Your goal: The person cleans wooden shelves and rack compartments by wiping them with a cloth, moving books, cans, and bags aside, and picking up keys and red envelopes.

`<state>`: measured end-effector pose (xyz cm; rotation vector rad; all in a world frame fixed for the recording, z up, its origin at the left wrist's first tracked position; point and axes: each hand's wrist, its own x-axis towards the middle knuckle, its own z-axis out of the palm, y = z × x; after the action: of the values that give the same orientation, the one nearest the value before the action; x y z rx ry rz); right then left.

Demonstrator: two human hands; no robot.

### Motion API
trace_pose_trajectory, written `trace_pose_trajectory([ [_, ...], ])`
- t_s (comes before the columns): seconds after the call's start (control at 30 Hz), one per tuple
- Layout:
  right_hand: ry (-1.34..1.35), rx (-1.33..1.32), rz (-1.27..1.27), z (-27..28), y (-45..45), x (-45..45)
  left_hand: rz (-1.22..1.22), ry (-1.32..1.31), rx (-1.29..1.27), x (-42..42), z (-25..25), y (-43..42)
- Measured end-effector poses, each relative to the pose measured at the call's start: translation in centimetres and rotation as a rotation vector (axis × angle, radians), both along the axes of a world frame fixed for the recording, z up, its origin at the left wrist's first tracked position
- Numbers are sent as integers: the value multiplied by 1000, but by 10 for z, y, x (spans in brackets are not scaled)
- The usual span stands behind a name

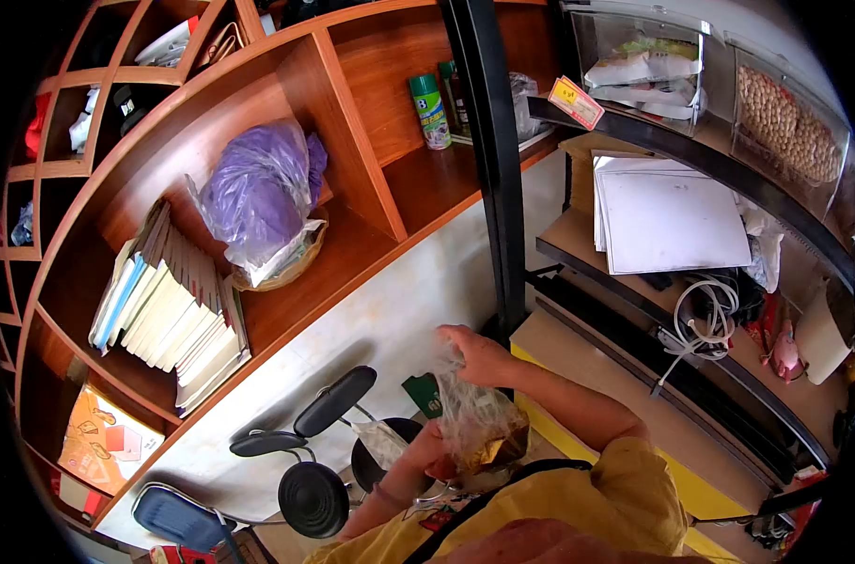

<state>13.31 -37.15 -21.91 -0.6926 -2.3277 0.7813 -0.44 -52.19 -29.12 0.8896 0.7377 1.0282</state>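
A crinkled clear plastic bag (474, 404) with something shiny gold-brown in its lower part is between my two hands, in front of my yellow shirt. My right hand (476, 356) is closed on the upper end of the bag, its fingers pinching the plastic. Lower down, my left hand (431, 455) is closed around the bag's side; some of its fingers are hidden behind the plastic. A dark green card or packet (423, 395) shows just left of the bag, and I cannot tell whether it touches it.
Black round-padded chairs (313, 498) stand below left. A wooden shelf holds books (178, 320), a purple bag (258, 183) and a green spray can (430, 111). On the right, a black-framed rack carries white papers (672, 216), a coiled white cable (705, 320) and a bin of beans (786, 122).
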Motion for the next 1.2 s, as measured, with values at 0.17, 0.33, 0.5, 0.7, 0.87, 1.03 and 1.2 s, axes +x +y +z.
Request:
trace_pose_trajectory([
  [0.17, 112, 178, 348, -21, 21, 12, -58, -631, 70, 2, 47, 5],
  [0.33, -9, -909, 564, -114, 30, 22, 326, -440, 160, -12, 22, 9],
  [0.5, 743, -1601, 561, -43, -24, 26, 589, -426, 129, -6, 33, 15],
  [0.7, 676, -1447, 389, -43, -34, 28, 636, 42, 237, -9, 4, 11],
  [0.87, 596, -1427, 91, -17, -42, 31, 616, 81, 259, -4, 4, 5],
  [1.03, 846, -1135, -139, 11, -29, 40, 421, -321, 173, -24, 6, -17],
  [1.2, 1073, -723, -204, 85, 11, 31, 461, -420, -76, -44, -26, -41],
])
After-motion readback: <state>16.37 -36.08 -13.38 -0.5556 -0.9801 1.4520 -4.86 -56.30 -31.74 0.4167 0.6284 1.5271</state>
